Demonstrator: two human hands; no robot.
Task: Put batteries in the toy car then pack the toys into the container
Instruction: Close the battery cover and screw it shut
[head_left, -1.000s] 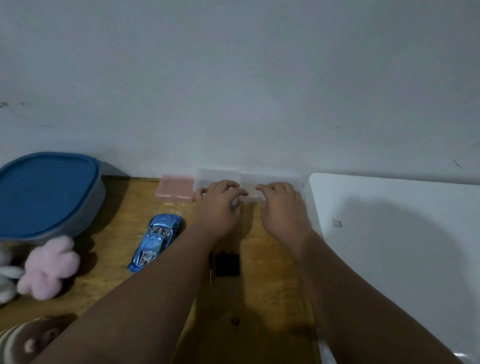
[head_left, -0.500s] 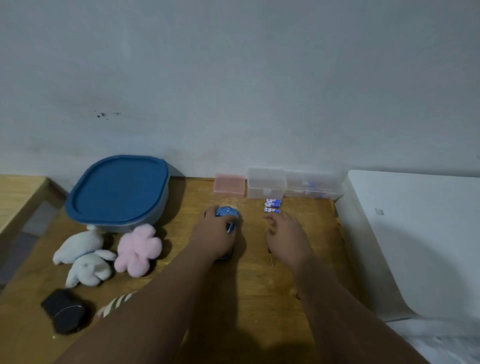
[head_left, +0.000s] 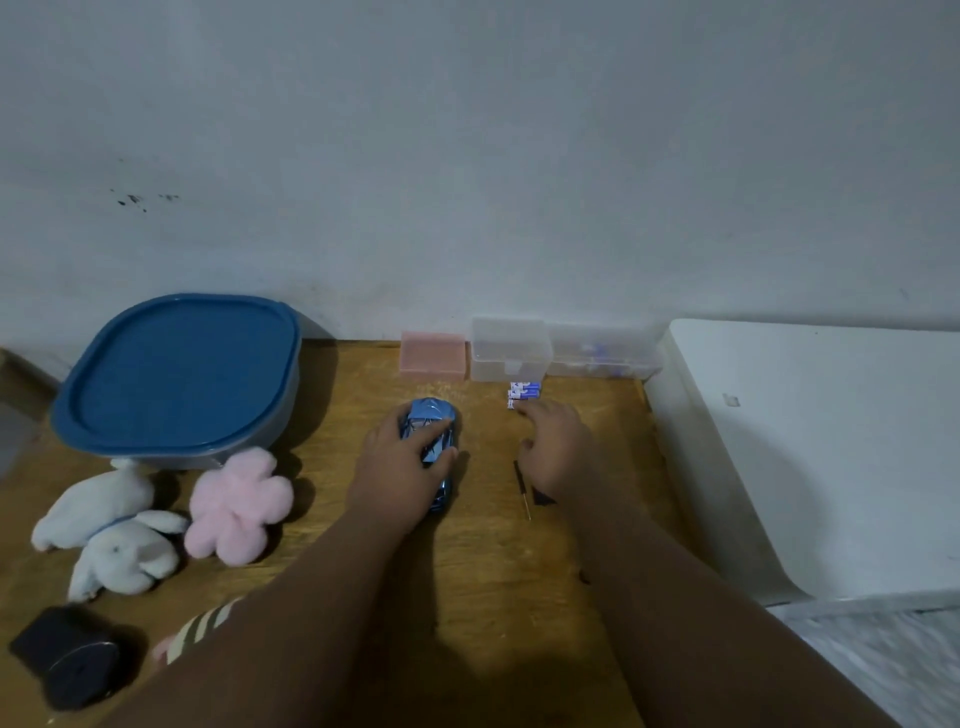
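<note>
The shiny blue toy car (head_left: 434, 415) stands on the wooden table, nose toward the wall. My left hand (head_left: 402, 462) grips it from above, fingers curled round its roof and sides. A few small blue-and-white batteries (head_left: 522, 393) lie just in front of a clear plastic box (head_left: 510, 349). My right hand (head_left: 558, 449) rests on the table with its fingertips touching the nearest battery. A thin screwdriver (head_left: 521, 488) lies beside that hand. The grey container with a blue lid (head_left: 176, 374) sits shut at the left.
A white plush rabbit (head_left: 111, 535) and a pink plush flower (head_left: 236, 506) lie in front of the container. A black object (head_left: 70, 657) and a striped toy (head_left: 200, 626) are at the lower left. A pink box (head_left: 434, 355) and another clear box (head_left: 602, 356) line the wall. A white surface (head_left: 810, 457) borders the right.
Both hands drew back from the clear boxes at the wall. My left hand took hold of the car; batteries now lie on the table under my right fingertips. The view widened.
</note>
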